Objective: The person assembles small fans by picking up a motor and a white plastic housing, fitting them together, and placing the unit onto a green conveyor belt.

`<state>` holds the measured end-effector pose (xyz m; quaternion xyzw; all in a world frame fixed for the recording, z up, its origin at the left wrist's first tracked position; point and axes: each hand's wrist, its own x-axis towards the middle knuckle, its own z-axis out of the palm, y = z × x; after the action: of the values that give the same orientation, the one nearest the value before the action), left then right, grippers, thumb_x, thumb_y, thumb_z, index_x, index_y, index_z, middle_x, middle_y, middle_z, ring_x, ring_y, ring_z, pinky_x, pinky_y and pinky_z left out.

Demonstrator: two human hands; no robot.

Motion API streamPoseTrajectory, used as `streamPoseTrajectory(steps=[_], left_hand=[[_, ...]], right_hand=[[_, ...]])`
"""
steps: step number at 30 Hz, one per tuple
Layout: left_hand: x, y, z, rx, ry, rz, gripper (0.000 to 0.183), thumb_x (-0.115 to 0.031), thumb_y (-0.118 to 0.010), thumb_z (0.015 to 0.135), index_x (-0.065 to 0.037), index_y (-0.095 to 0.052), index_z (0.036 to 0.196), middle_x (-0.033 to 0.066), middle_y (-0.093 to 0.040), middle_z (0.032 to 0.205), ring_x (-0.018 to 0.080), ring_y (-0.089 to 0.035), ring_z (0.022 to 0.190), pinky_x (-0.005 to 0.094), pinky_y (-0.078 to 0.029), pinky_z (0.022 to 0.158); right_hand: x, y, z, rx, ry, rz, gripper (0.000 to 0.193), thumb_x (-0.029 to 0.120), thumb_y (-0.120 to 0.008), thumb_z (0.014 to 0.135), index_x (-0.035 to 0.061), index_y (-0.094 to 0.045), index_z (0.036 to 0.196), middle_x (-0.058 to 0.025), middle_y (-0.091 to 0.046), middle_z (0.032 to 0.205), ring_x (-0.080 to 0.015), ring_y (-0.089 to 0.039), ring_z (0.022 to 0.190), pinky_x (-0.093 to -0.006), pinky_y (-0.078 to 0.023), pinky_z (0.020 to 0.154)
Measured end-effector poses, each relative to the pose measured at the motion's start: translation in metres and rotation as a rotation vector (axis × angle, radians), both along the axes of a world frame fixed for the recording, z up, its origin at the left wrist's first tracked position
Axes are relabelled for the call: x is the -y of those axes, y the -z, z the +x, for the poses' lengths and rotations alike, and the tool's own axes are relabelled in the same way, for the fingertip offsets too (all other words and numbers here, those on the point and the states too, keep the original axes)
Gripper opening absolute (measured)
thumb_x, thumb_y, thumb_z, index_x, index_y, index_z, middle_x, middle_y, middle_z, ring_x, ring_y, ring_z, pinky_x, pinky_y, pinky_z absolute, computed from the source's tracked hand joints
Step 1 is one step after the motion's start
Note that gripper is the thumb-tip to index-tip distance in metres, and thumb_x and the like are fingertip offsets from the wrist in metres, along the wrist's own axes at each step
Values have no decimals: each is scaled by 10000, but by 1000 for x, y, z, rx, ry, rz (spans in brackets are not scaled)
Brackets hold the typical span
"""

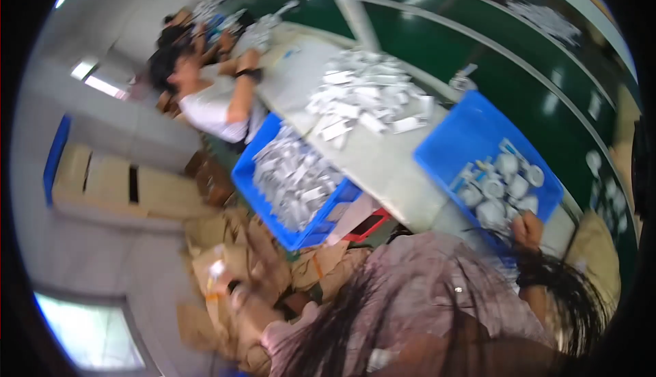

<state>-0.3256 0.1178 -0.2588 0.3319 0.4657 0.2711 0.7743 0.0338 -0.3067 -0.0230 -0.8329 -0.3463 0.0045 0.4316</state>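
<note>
My right hand [527, 229], fingers curled, is at the near edge of a blue bin [437, 150] on the table. White rounded plastic parts [493, 187] lie in that bin, some with blue and yellow bits, right beside the hand. Whatever the fingers close on is hidden. My left hand [224, 283] reaches out to the left over brown cardboard and paper [263, 261], a dark band at its wrist. Motion smears its fingers; a small bright white spot [217, 268] shows at them, and I cannot tell whether it is held.
Small white box-shaped pieces [369, 93] are heaped on the pale table [403, 165]. A second blue bin [290, 237], full of white-grey pieces, stands beside the table above a red crate [369, 227]. Another person [212, 107] works farther along. A green conveyor [437, 42] runs behind.
</note>
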Motion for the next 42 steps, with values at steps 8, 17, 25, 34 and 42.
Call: streamPoseTrajectory(steps=[8,17,25,34,42], left_hand=[[251,136,-41,-421,696,286,296,-211,-454,947,-92,-507,1212,118,-558,1114,271,-590,917,487,-481,796],[-30,123,-60,-588,1165,1051,413,-200,-489,940,-114,-431,1340,160,-496,1289,333,-571,1041,599,-445,881],[-103,-30,226,-235,843,301,409,-146,-469,930,-3,-437,1311,209,-557,1153,353,-594,1023,459,-546,826],[-62,-48,276,-169,789,301,515,-393,-386,995,42,-471,1257,201,-576,1150,352,-592,1023,491,-540,827],[-47,-108,264,-406,787,360,465,-312,-347,1012,63,-444,1269,185,-531,1256,339,-550,1117,459,-520,884]], right_hand=[[-17,-17,-11,-189,33,122,263,144,-557,930,12,-528,704,-78,-555,595,-139,-514,515,-298,-387,486],[90,-64,-42,-173,435,246,246,151,-549,949,-5,-554,760,-71,-582,663,-96,-513,584,-273,-413,535],[284,-118,-43,-18,1199,450,292,275,-496,940,57,-613,786,8,-535,630,-65,-443,463,-222,-317,405],[558,-96,-13,13,1709,723,367,418,-543,908,76,-620,801,-7,-473,540,-114,-376,352,-259,-248,324],[718,80,-4,-501,1893,159,374,251,-545,909,17,-560,619,-81,-522,498,-211,-497,362,-350,-364,327]])
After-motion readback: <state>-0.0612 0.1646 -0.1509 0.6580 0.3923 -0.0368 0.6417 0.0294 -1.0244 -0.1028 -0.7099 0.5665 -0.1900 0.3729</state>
